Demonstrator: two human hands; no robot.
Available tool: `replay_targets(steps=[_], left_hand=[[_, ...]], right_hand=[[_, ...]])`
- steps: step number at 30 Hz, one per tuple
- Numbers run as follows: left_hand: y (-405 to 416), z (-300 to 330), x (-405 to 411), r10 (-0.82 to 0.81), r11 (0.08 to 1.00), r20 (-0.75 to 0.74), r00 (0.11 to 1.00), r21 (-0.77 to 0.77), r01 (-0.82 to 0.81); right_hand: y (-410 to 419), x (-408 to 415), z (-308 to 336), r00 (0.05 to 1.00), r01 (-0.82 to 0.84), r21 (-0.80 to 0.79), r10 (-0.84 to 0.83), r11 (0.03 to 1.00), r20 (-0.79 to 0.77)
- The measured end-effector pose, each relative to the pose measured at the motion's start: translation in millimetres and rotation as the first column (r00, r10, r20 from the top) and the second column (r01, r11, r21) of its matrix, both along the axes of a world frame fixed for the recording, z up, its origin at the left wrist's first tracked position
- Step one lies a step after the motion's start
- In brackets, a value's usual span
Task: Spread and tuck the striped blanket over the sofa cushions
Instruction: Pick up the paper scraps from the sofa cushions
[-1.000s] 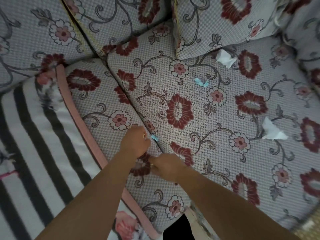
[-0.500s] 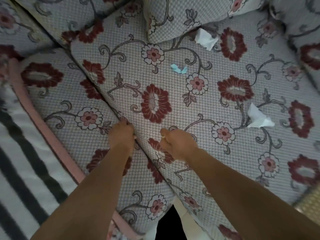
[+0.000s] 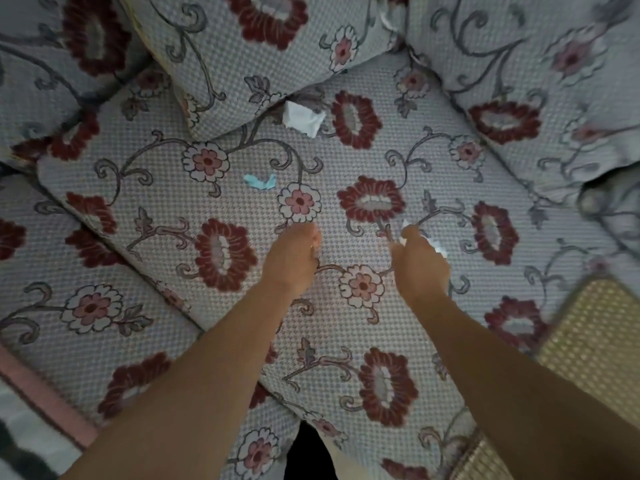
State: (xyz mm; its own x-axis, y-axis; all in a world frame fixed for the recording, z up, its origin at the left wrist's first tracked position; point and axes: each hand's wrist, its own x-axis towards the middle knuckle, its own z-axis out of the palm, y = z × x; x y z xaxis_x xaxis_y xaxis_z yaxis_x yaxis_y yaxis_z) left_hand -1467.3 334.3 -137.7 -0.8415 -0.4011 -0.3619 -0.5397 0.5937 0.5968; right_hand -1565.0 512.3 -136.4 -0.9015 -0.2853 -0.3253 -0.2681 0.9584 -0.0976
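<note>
- Since the earlier frames, both your hands have left the seam between the two seat cushions and travelled rightward onto the middle seat cushion (image 3: 346, 174); the view has swung with them, so the striped blanket (image 3: 24, 431) has slid to the lower-left corner of the frame.
- Your right hand (image 3: 420, 263) now sits on the white paper scrap (image 3: 437, 244) that lay free on this cushion before. The fingers are curled over it and appear to pinch it, though motion blur makes the grip uncertain.
- Your left hand (image 3: 294, 256) hovers beside it with fingers curled under. Whether it holds anything cannot be determined from this view.
- Step in hand, as judged: clearing litter from the cushions before spreading. The blanket is not held by either hand.
- Remaining litter: a second white scrap (image 3: 302, 118) at the foot of the back cushion (image 3: 221, 57), and a small blue scrap (image 3: 260, 181) just left of your hands.
- Next move calls for lifting the pinched scrap, collecting the other two, then returning left to take the blanket by its edge.
- Blanket orientation: only one corner shows. Its pink border (image 3: 45, 403) runs diagonally from upper left to lower right; the long axis cannot be established from this fragment.
</note>
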Motion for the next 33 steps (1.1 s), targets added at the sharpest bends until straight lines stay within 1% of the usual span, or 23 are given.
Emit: replay_targets(steps=[3,6,8,11,13,15,17,19,22,25,28,31,33], left_hand=[[18.0,-5.2,-29.1,-0.049,0.998,-0.005,0.999,-0.037,0.049],[25.6,-15.4,-44.7,-0.058,0.996,0.012,0.998,-0.068,0.058],[23.0,-17.6,-48.3,-0.038,0.995,0.003,0.999,-0.089,0.038],[8.3,-21.4,-51.0,0.024,0.99,-0.036,0.999,-0.141,-0.029],[-7.6,-22.6,-53.3,0.118,0.981,-0.046,0.992,-0.15,-0.123],[-28.5,-22.3,-56.4,0.23,0.953,-0.046,0.972,-0.192,-0.234],[-46.6,-21.6,-58.0,0.305,0.915,-0.034,0.952,-0.267,-0.303],[-67.2,-23.6,-58.6,0.354,0.88,-0.01,0.935,-0.334,-0.337],[-89.0,-31.1,-60.2,0.388,0.872,0.063,0.92,-0.347,-0.344],[-98.1,-39.0,-62.7,0.349,0.9,0.114,0.93,-0.317,-0.298],[-102.6,-46.0,-64.3,0.269,0.922,0.116,0.956,-0.319,-0.221],[-109.3,-51.9,-60.7,0.213,0.938,0.129,0.969,-0.303,-0.166],[-113.0,-53.1,-58.8,0.205,0.948,0.103,0.973,-0.268,-0.171]], right_hand=[[20.7,-23.0,-9.4,0.993,0.111,0.073,-0.113,0.991,0.037],[28.7,-33.0,-24.5,0.987,0.126,0.149,-0.139,0.981,0.078],[26.6,-35.5,-30.2,0.992,0.104,0.102,-0.11,0.989,0.062],[10.2,-39.0,-28.6,1.0,-0.019,0.014,0.018,1.0,0.021],[-10.2,-43.3,-22.5,0.995,-0.09,-0.029,0.091,0.996,0.032],[-38.9,-52.5,-17.1,0.989,-0.144,-0.092,0.147,0.985,0.026],[-67.2,-63.2,-13.1,0.981,-0.194,-0.153,0.194,0.969,-0.012],[-100.0,-75.5,-12.0,0.969,-0.248,-0.229,0.245,0.941,-0.039],[-144.2,-94.0,-14.0,0.958,-0.283,-0.33,0.283,0.901,-0.049],[-183.3,-112.2,-18.8,0.961,-0.273,-0.336,0.274,0.901,-0.044],[-211.7,-127.3,-26.5,0.962,-0.255,-0.301,0.273,0.919,0.019],[-229.4,-130.4,-35.2,0.952,-0.268,-0.224,0.293,0.937,0.088],[-231.8,-128.4,-39.6,0.95,-0.284,-0.149,0.298,0.947,0.087]])
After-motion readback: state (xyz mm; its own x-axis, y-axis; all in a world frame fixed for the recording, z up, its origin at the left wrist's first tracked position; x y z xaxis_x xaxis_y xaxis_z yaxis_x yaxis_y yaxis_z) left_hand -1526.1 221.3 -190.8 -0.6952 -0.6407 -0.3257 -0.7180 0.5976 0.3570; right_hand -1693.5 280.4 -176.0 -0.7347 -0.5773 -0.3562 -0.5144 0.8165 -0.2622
